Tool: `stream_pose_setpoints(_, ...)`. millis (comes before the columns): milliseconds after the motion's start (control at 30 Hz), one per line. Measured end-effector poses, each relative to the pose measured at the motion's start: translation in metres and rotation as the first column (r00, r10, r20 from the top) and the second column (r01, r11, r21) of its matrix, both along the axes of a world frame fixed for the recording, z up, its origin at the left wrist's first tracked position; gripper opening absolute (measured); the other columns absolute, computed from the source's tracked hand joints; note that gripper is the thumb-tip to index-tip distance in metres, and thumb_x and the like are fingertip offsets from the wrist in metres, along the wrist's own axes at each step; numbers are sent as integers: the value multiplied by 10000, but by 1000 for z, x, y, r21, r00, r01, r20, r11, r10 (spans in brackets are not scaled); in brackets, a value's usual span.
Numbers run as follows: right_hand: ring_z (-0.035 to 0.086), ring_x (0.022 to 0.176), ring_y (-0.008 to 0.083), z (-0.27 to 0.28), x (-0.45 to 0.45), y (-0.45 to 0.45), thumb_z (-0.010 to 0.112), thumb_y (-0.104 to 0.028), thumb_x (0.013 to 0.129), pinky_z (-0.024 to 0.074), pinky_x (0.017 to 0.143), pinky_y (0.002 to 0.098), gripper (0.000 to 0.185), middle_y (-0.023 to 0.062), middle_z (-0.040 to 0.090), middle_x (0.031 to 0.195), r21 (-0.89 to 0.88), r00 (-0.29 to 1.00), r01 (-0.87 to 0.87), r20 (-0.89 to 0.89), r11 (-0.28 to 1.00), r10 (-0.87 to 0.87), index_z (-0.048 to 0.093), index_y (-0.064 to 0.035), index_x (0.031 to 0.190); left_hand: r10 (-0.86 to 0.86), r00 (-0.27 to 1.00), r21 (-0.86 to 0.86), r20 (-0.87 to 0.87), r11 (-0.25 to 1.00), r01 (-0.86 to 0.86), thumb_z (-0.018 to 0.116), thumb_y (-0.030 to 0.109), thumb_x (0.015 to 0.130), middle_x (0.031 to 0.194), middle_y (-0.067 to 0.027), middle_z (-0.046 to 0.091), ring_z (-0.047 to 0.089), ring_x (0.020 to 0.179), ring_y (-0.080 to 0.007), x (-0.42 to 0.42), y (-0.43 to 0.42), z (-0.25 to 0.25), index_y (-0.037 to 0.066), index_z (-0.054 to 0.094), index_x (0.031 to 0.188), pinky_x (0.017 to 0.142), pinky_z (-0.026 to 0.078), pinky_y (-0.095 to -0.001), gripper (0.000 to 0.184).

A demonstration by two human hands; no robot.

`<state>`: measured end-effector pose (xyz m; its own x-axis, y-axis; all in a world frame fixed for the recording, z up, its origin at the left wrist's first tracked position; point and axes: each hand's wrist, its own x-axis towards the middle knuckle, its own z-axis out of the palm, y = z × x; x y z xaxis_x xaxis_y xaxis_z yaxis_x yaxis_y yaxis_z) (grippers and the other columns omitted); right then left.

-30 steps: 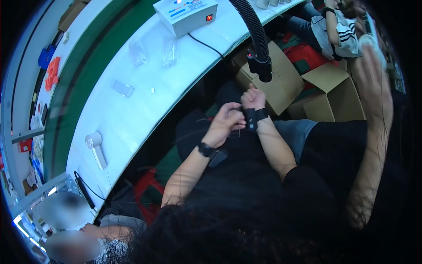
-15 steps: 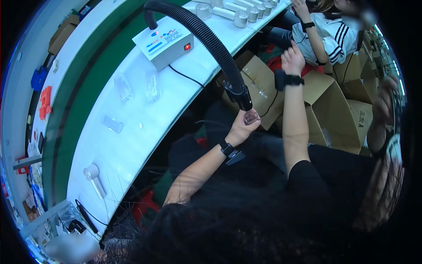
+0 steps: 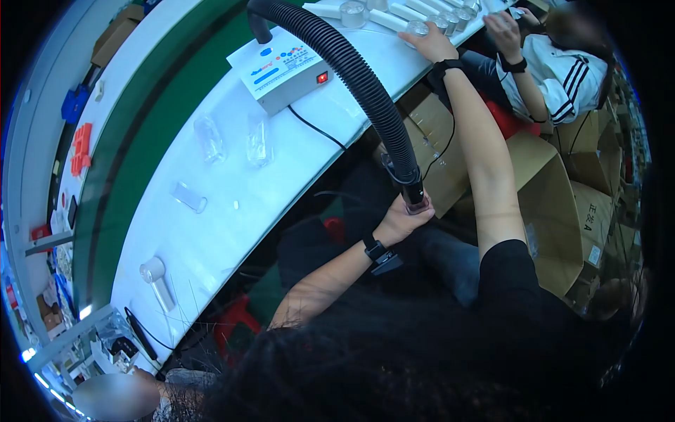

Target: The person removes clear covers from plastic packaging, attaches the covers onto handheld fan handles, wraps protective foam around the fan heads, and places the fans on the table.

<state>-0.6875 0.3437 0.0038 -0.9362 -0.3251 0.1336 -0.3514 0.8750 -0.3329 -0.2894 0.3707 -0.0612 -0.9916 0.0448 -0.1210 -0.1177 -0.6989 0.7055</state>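
My left hand (image 3: pixel 406 219) is closed around a small clear plastic piece (image 3: pixel 420 206), held up against the black nozzle (image 3: pixel 413 190) of a ribbed hose. The hand partly hides the piece. At the table's far edge, my right hand (image 3: pixel 432 46) has its fingers around the round clear head (image 3: pixel 418 29) of a white-handled device that looks like a handheld fan. Several similar devices (image 3: pixel 444 21) lie in a row beside it.
A white box with a red switch (image 3: pixel 292 74) stands under the hose (image 3: pixel 351 67). On the white table (image 3: pixel 218 239) lie clear plastic pieces (image 3: pixel 259 141), a clear tube (image 3: pixel 188 197) and another fan-like device (image 3: pixel 156 281). Cardboard boxes (image 3: pixel 552 211) stand right; a co-worker (image 3: pixel 555 77) sits beyond.
My right hand has moved from the air over the boxes to the row of devices, its fingers now around one round head. My left hand stays at the nozzle. The view has shifted slightly.
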Motion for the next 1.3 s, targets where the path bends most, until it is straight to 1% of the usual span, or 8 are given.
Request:
stream_pose_setpoints(167, 660, 1152, 299, 17, 15, 4, 709, -676, 757, 507, 972, 409, 928, 208, 675, 1236, 16, 986, 108, -131, 994, -105, 521, -30, 1396, -12, 999, 14, -36, 1000, 13, 692, 1, 899, 990, -12, 611, 627, 979, -136, -1, -1, -7, 90, 504, 1149, 860, 506, -284, 325)
stream_pose_setpoints(267, 689, 898, 419, 49, 50, 23, 747, -519, 786, 536, 786, 480, 720, 231, 712, 842, -378, 965, 104, -185, 920, -186, 577, -26, 1282, 26, 999, 77, -27, 997, -24, 679, -9, 907, 985, -24, 617, 638, 993, -145, 1, -1, -8, 60, 523, 1168, 899, 509, -308, 312)
stream_pose_setpoints(333, 685, 1034, 250, 40, 51, 61, 764, -559, 803, 519, 893, 353, 727, 158, 709, 1137, -579, 975, 47, -150, 814, -164, 623, -32, 1284, 51, 998, 85, -22, 995, -49, 678, 8, 914, 975, -29, 615, 636, 960, -144, 6, -3, 2, 47, 528, 1184, 896, 508, -304, 311)
stream_pose_setpoints(467, 447, 575, 24, 71, 179, 121, 654, -338, 941, 333, 479, 197, 384, -31, 580, 803, -945, 995, -13, 18, 327, 94, 600, -50, 1189, 19, 999, 6, 41, 1000, -19, 669, 45, 932, 942, -28, 608, 625, 874, -149, 31, -18, -2, 28, 524, 1219, 895, 507, -301, 323)
stream_pose_setpoints(600, 620, 825, 232, 61, 280, 159, 750, -407, 789, 516, 694, 313, 723, 90, 606, 1028, -966, 868, -3, -130, -258, 479, 462, -7, 1319, -37, 997, 53, 74, 998, 33, 574, 197, 999, 1097, -75, 561, 595, 968, -149, 96, -45, -9, 17, 431, 1377, 901, 499, -305, 442)
stream_pose_setpoints(867, 677, 766, 204, 79, 359, 98, 857, -317, 551, 514, 720, 296, 619, 99, 689, 874, -657, 579, -573, 99, 490, 809, 642, -32, 1056, 274, 962, -433, -2, 867, -248, 636, 195, 965, 1275, -121, 556, 593, 983, -141, 232, -143, 56, 39, 348, 1539, 883, 490, -300, 661)
stream_pose_setpoints(1133, 705, 799, 255, 68, 387, 36, 839, -275, 625, 528, 739, 324, 511, 114, 696, 861, -567, 292, -650, 428, 505, 856, 628, -48, 1031, 318, 872, -917, -372, 23, -399, 839, 83, 694, 1157, -68, 660, 624, 912, -224, 291, -154, 114, 113, 674, 1275, 781, 519, -309, 605)
stream_pose_setpoints(1300, 697, 778, 274, 56, 387, 29, 827, -318, 753, 515, 705, 342, 414, 134, 701, 823, -566, 115, -670, 561, 481, 820, 650, -34, 996, 230, 925, -943, -304, -208, -259, 834, 153, 694, 1122, -10, 664, 610, 898, -228, 296, -154, 127, 198, 701, 1229, 773, 520, -362, 553)
